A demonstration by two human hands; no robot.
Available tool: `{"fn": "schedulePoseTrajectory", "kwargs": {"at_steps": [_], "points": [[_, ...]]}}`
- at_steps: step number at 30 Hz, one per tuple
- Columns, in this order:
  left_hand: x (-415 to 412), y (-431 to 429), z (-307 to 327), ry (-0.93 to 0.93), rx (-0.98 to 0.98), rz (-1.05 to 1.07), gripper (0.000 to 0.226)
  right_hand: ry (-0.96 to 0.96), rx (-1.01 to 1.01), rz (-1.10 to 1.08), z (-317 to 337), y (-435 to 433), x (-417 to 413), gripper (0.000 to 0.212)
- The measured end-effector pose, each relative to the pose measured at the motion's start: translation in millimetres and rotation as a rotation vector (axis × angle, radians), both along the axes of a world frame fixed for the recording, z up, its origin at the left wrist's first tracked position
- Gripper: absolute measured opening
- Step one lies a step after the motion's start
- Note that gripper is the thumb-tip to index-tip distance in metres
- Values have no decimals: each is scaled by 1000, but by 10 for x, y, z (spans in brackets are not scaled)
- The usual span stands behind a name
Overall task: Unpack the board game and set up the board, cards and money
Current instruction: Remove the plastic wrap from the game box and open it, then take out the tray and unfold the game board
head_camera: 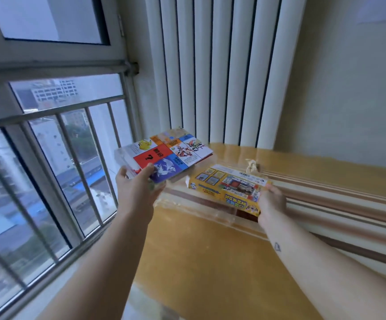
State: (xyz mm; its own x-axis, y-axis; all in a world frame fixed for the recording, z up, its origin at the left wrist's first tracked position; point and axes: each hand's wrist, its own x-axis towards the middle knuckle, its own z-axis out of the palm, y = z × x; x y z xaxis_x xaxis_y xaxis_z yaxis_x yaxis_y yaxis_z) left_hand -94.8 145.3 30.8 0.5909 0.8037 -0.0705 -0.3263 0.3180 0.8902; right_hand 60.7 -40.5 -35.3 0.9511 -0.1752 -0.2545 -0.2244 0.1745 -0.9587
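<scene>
Holding folded board point(164, 155) up in my L hand point(139, 188), game box point(229, 188) in R hand point(271, 202).
L thumb pinches board's near corner; R fingers curl round box's near-right corner, box low over striped cloth point(210, 262).

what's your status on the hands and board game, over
Left hand grips folded multicoloured cardboard game board, raised off the surface. Right hand holds yellow cardboard game box over striped yellow cloth. Clear plastic wrap lies by box.
</scene>
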Motion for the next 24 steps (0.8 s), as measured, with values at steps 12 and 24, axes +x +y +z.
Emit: {"fn": "schedulePoseTrajectory", "kwargs": {"at_steps": [12, 24], "points": [[70, -291, -161, 51, -140, -176, 59, -123, -213, 440, -57, -22, -81, 32], [325, -1443, -236, 123, -142, -567, 43, -251, -70, 536, 431, -1491, -302, 22]]}}
